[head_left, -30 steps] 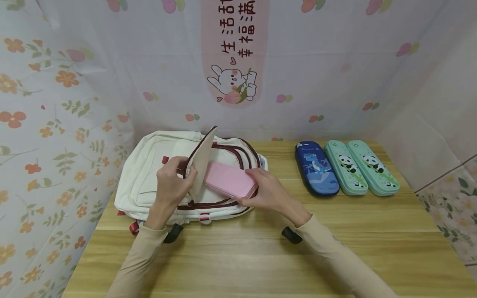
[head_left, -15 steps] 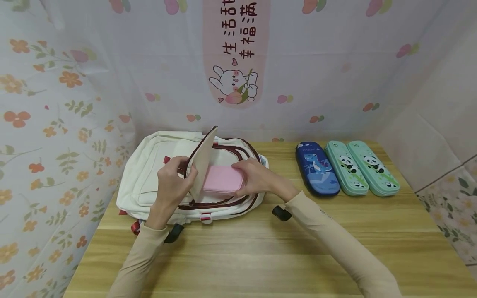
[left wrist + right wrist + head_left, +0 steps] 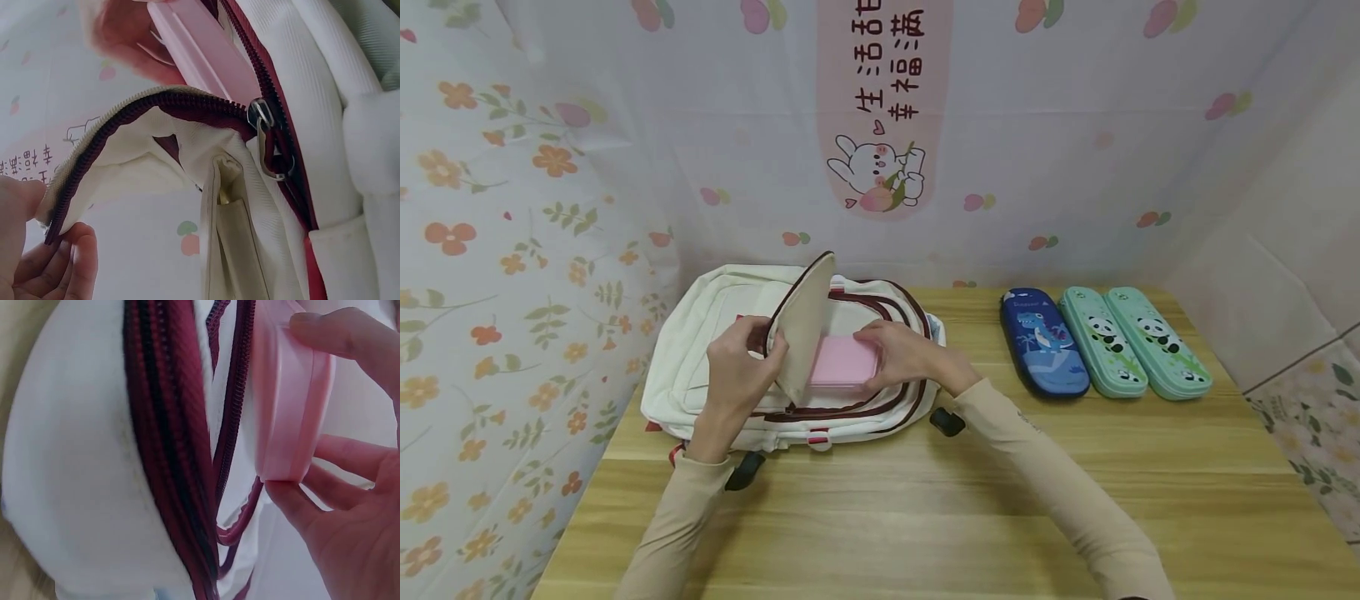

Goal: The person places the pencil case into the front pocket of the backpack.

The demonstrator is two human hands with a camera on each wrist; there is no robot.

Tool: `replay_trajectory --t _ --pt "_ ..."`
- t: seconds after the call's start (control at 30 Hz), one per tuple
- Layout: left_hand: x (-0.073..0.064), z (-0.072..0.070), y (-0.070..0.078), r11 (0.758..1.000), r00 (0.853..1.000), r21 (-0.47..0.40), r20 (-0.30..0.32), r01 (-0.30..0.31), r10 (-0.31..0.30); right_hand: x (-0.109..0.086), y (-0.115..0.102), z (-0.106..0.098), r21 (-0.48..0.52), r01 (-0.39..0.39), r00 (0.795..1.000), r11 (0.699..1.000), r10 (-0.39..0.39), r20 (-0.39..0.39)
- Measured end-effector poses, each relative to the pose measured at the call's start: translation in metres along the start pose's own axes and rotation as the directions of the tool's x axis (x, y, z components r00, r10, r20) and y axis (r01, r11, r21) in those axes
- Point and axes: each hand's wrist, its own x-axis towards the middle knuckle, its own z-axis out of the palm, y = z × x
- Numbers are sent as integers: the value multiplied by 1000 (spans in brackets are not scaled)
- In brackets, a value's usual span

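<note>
A white backpack (image 3: 700, 333) with dark red zips lies flat on the wooden table. My left hand (image 3: 741, 362) pinches the zipped edge of its raised front flap (image 3: 808, 321) between thumb and fingers. In the left wrist view that flap (image 3: 119, 137) curves away from the zip pull (image 3: 265, 119). My right hand (image 3: 906, 354) grips the near end of a pink case (image 3: 844, 363), thumb and fingers on opposite edges. The far end of the case goes behind the flap into the pocket and is hidden. The right wrist view shows the case's smooth side (image 3: 294, 394).
On the right of the table (image 3: 880, 533) lie a dark blue dinosaur pencil case (image 3: 1045, 342) and two mint green panda pencil cases (image 3: 1105, 342), side by side. A printed curtain (image 3: 1000, 167) hangs right behind the backpack.
My right hand has moved left with the pink case, which has straightened and slid further behind the flap. My left hand keeps hold of the flap.
</note>
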Motion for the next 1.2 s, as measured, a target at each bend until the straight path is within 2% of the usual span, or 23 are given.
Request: replay_trajectory --t 0.4,0.63,0.9,1.2 --pt "-3 2 -1 1000 999 -21 27 20 -19 8 1 13 55 -54 996 997 50 73" --pt "-3 3 1 999 999 -20 35 30 -29 6 1 20 55 -21 992 998 14 129" --pt "-6 3 1 1000 999 -6 31 30 -30 1 3 18 18 49 995 999 -51 83" --pt "-8 4 1 999 999 -3 30 35 -35 -28 8 3 60 -98 995 993 99 -9"
